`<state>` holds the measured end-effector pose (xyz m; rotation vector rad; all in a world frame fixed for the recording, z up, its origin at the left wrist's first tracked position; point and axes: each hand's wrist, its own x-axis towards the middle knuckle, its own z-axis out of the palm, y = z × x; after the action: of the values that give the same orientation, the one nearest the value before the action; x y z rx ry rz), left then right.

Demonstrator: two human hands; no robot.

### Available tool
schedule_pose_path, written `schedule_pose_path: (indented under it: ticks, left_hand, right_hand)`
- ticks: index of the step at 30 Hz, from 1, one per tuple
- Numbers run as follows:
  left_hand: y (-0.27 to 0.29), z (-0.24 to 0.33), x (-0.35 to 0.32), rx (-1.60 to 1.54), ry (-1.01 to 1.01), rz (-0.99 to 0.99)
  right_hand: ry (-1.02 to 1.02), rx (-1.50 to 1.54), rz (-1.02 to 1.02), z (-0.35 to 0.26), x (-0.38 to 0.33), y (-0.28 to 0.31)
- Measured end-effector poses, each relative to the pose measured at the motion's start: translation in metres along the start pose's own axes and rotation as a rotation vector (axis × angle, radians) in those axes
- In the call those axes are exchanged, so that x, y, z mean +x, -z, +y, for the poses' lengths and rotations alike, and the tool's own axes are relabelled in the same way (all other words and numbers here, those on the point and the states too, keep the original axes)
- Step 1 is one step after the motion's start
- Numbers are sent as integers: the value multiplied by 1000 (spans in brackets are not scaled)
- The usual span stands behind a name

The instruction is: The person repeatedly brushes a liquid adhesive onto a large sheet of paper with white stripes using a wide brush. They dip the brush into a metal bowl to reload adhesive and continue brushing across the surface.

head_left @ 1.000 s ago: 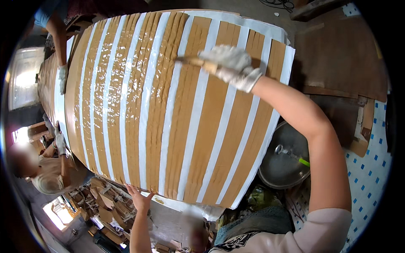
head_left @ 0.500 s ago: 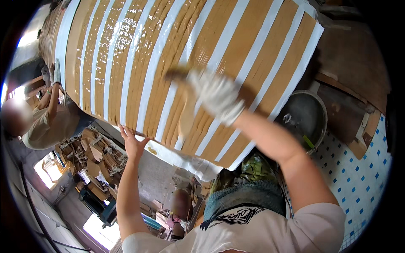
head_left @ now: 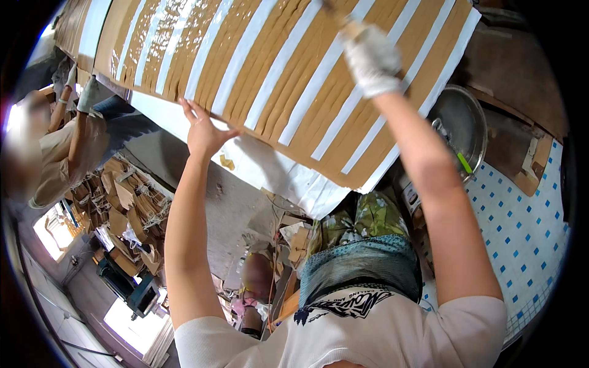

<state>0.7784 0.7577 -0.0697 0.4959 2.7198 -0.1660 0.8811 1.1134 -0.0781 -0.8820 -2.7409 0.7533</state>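
Note:
A fanned spread of brown cardboard sheets (head_left: 276, 113) alternating with white strips fills the upper middle. Its left part glistens with a wet coating. My right hand (head_left: 373, 60), in a white glove, is closed round the wooden handle of a brush (head_left: 352, 28) above the far part of the sheets. Motion blurs the brush, and its head runs to the top of the picture. My bare left hand (head_left: 206, 130) rests against the near edge of the spread, fingers and thumb apart. Under that edge lies a white sheet (head_left: 264, 168) with a yellowish stain.
A round metal basin (head_left: 480, 116) stands to the right, with a bright green object (head_left: 464, 163) at its rim. Another person (head_left: 73, 138) in gloves holds the spread's left end. Cardboard scraps (head_left: 126, 208) are heaped at left. Blue-dotted tiles (head_left: 515, 227) lie at right.
My right hand has carried the brush away from me and to the right. The spread sits higher in the picture. Both gloved hands of the other person now show.

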Motion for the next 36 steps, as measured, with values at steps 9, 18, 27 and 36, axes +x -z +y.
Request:
schedule_pose_path:
  ticks: [9, 18, 27, 36]
  left_hand:
    - [-15, -32, 17, -36, -48, -50]
    - [-1, 15, 13, 7, 88, -99]
    - [-8, 5, 10, 7, 30, -104]
    - [-5, 17, 4, 116, 175, -38]
  right_hand:
    - [473, -9, -229, -48, -154, -56]
    - [183, -164, -4, 13, -94, -14]
    - [263, 57, -137, 71, -22, 21]
    - [26, -157, 155, 232, 259, 84]
